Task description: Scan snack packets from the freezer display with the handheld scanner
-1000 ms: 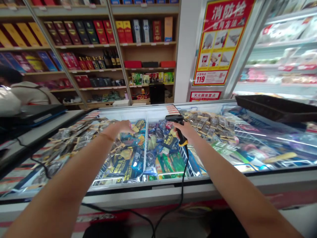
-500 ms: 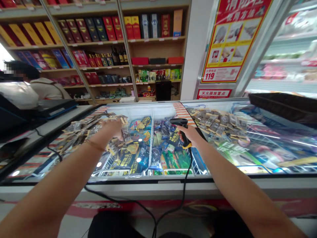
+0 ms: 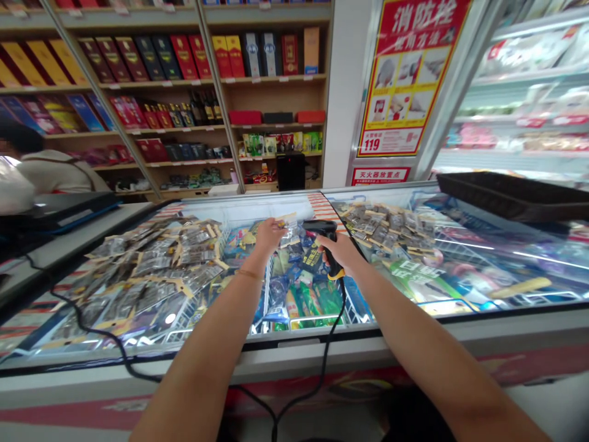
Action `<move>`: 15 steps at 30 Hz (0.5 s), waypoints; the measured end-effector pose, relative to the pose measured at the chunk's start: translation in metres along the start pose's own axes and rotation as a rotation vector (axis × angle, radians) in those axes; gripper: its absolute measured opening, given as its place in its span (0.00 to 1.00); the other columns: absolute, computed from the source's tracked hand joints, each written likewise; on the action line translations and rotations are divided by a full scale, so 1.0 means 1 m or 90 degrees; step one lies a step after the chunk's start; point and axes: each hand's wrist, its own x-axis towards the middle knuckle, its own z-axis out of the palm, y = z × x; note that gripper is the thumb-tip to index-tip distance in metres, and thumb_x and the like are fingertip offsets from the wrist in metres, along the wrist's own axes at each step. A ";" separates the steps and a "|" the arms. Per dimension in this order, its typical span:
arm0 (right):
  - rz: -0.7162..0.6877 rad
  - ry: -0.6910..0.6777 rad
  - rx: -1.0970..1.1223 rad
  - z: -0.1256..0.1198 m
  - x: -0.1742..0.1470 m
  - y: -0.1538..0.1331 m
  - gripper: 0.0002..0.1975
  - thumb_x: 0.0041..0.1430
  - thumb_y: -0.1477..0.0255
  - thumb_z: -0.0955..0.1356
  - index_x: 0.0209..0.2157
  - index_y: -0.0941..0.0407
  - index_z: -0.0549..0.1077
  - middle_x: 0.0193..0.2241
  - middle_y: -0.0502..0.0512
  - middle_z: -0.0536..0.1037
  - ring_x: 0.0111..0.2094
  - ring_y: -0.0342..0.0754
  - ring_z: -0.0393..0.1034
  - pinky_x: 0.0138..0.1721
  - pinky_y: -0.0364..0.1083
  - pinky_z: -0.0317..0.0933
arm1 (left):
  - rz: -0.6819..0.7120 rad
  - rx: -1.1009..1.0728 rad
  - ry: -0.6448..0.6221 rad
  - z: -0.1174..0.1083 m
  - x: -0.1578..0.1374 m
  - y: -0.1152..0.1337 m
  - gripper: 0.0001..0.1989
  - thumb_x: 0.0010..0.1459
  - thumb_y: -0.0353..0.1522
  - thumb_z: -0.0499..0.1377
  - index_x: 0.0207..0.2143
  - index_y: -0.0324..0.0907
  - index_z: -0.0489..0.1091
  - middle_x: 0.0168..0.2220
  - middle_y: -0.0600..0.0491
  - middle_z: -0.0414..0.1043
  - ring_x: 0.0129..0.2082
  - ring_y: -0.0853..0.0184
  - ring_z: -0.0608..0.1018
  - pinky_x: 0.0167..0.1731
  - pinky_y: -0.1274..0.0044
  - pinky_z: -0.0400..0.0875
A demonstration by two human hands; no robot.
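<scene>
In my right hand point(image 3: 339, 250) is a black barcode scanner point(image 3: 321, 228) with a yellow-tipped handle, its cable hanging down toward me. Its head points left at a small clear packet point(image 3: 289, 228) with a tan edge. My left hand point(image 3: 269, 236) pinches that packet by its left side, just in front of the scanner. Both hands are over the glass top of a chest freezer. To the left spreads a heap of similar small packets point(image 3: 156, 255) on the glass. A second pile of packets point(image 3: 386, 224) lies to the right of the scanner.
Under the glass, wire baskets hold frozen treats in wrappers point(image 3: 308, 298). A dark plastic tray point(image 3: 510, 193) rests on the freezer at the right. Another person point(image 3: 50, 162) is at the far left beside a counter. Shelves of boxes point(image 3: 142, 58) stand behind.
My left hand has moved right from the left heap, bringing a packet up to the scanner. The right hand still holds the scanner. The view has shifted slightly right.
</scene>
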 end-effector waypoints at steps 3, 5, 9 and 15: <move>0.001 -0.008 -0.012 0.000 0.000 0.000 0.10 0.65 0.72 0.71 0.30 0.56 0.69 0.21 0.47 0.75 0.14 0.41 0.66 0.15 0.42 0.60 | 0.002 -0.003 0.030 0.012 -0.005 -0.011 0.17 0.42 0.24 0.68 0.36 0.43 0.71 0.32 0.54 0.79 0.36 0.64 0.82 0.43 0.72 0.77; -0.006 -0.015 -0.022 0.001 0.000 0.000 0.10 0.65 0.73 0.71 0.30 0.55 0.68 0.21 0.47 0.75 0.14 0.41 0.66 0.14 0.42 0.60 | -0.006 -0.009 0.047 0.011 -0.007 -0.017 0.19 0.43 0.23 0.69 0.38 0.43 0.71 0.33 0.54 0.79 0.35 0.65 0.81 0.39 0.75 0.76; -0.001 -0.017 -0.035 0.003 0.000 0.004 0.10 0.65 0.73 0.71 0.31 0.55 0.67 0.20 0.46 0.74 0.14 0.41 0.66 0.15 0.41 0.60 | -0.061 -0.043 0.074 0.004 -0.009 -0.026 0.24 0.46 0.26 0.69 0.47 0.45 0.71 0.32 0.57 0.74 0.29 0.69 0.78 0.29 0.78 0.72; -0.020 -0.065 -0.077 0.008 -0.006 0.008 0.11 0.65 0.73 0.72 0.30 0.54 0.66 0.19 0.45 0.72 0.13 0.41 0.65 0.14 0.41 0.59 | -0.093 -0.081 0.070 -0.002 -0.012 -0.029 0.18 0.48 0.27 0.67 0.43 0.42 0.71 0.31 0.55 0.76 0.26 0.70 0.76 0.28 0.78 0.73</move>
